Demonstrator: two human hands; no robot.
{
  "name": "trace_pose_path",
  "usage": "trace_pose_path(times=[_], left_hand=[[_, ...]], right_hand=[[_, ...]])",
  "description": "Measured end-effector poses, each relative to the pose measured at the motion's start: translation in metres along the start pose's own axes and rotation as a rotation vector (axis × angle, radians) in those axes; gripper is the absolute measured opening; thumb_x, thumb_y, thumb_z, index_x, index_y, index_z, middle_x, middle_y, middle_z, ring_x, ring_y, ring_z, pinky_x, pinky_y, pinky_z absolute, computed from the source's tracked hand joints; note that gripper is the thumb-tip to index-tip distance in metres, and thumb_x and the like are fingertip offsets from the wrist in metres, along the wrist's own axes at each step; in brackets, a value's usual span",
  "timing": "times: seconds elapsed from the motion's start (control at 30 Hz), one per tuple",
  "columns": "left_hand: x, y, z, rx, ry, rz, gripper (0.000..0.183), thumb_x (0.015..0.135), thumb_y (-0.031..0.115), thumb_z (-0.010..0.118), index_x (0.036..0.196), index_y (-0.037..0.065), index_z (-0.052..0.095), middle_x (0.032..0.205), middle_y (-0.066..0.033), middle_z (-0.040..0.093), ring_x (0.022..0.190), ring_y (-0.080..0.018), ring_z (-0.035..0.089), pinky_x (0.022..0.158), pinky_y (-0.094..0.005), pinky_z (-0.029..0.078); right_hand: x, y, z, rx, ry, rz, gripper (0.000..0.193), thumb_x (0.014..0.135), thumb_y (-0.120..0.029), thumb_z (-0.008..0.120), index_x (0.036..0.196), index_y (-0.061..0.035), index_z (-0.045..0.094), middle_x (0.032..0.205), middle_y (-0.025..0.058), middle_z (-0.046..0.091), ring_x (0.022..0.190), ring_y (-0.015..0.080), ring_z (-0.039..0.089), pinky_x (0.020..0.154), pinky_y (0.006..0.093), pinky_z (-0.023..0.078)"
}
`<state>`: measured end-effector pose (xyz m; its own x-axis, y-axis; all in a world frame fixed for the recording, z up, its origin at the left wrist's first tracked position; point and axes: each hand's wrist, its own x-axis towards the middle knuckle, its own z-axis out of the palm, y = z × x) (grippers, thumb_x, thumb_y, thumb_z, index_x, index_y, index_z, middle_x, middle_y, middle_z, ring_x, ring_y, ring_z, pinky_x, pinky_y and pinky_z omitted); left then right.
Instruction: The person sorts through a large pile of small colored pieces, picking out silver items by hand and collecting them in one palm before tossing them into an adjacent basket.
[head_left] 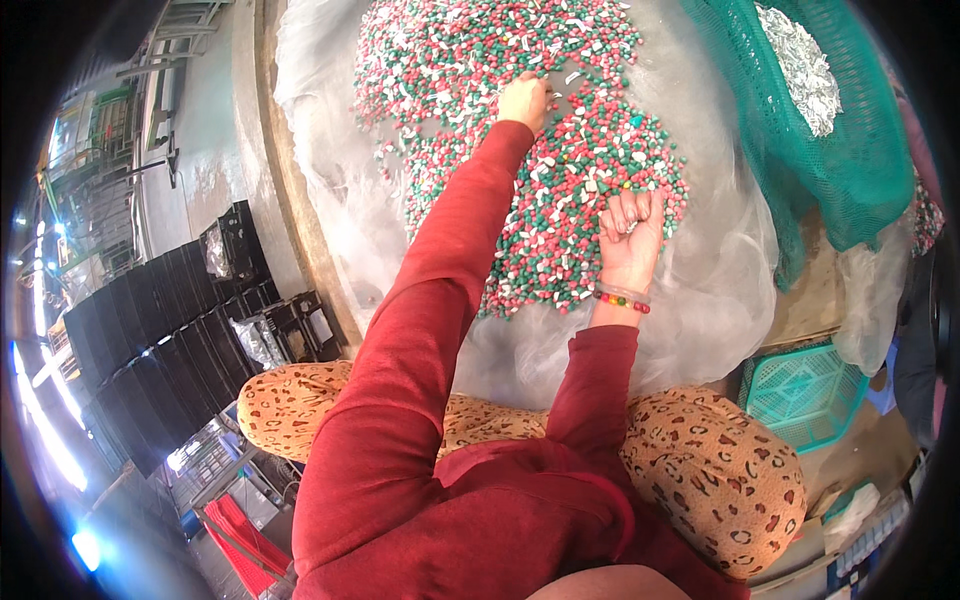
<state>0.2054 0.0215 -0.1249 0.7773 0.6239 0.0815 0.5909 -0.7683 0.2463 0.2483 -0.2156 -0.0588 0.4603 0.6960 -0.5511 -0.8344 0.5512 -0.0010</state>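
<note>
A wide spread of small round beads [560,180] in red, green and white lies on a clear plastic sheet [710,270]. Slim white pieces are mixed in among them. My left hand [524,102] reaches far into the spread, its fingers drawn together and pointing down at the beads; its fingertips are hidden. Closer to me, at the spread's right side, my right hand [630,230] is turned palm up with the fingers curled in. Something small and pale may be in that palm, too small to name. A beaded bracelet [622,301] circles the right wrist.
At the far right a green mesh net [860,170] holds a heap of white slivers [800,70]. A teal plastic basket [806,395] sits below it. Stacked black crates [160,340] stand at left, beside a red ribbed object [243,540]. My patterned knees flank the sheet's near edge.
</note>
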Motion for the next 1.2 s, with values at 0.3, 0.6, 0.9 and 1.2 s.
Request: trace_pose_path(times=[0.3, 0.6, 0.9, 1.2], left_hand=[[0.014, 0.019, 0.008, -0.115, 0.133, -0.029, 0.017, 0.078, 0.012, 0.05, 0.093, 0.004, 0.049, 0.082, -0.0163, 0.058, 0.077, -0.032, 0.057, 0.067, -0.0411, 0.048], [0.028, 0.039, 0.021, 0.03, 0.01, -0.002, 0.016, 0.071, 0.015, 0.062, 0.08, 0.003, 0.059, 0.083, -0.02, 0.058, 0.074, -0.0343, 0.059, 0.067, -0.0429, 0.048], [-0.047, 0.12, -0.088, -0.474, -0.177, 0.221, 0.021, 0.073, 0.011, 0.057, 0.093, 0.006, 0.054, 0.066, -0.0176, 0.06, 0.065, -0.0335, 0.061, 0.058, -0.043, 0.049], [-0.068, -0.029, -0.089, -0.694, 0.052, -0.373, 0.046, 0.073, 0.017, 0.067, 0.114, 0.004, 0.05, 0.102, -0.0117, 0.057, 0.091, -0.0235, 0.057, 0.076, -0.034, 0.047]], right_hand=[[0.002, -0.004, -0.014, 0.052, 0.063, -0.101, 0.042, 0.092, -0.034, 0.039, 0.056, -0.0124, 0.033, 0.051, 0.0004, 0.033, 0.041, 0.0104, 0.028, 0.033, 0.0223, 0.022], [0.001, -0.005, -0.013, 0.012, 0.237, -0.21, 0.03, 0.091, -0.027, 0.044, 0.07, -0.0059, 0.042, 0.066, 0.0061, 0.045, 0.061, 0.0167, 0.046, 0.05, 0.0262, 0.04], [0.004, 0.006, 0.003, -0.005, 0.154, -0.166, 0.039, 0.09, -0.03, 0.041, 0.103, 0.0067, 0.047, 0.099, 0.0174, 0.052, 0.098, 0.0301, 0.049, 0.09, 0.0435, 0.04], [0.013, 0.008, 0.003, 0.054, -0.103, 0.082, 0.04, 0.091, -0.032, 0.041, 0.058, -0.0102, 0.035, 0.052, 0.0002, 0.03, 0.045, 0.0111, 0.026, 0.041, 0.0249, 0.02]])
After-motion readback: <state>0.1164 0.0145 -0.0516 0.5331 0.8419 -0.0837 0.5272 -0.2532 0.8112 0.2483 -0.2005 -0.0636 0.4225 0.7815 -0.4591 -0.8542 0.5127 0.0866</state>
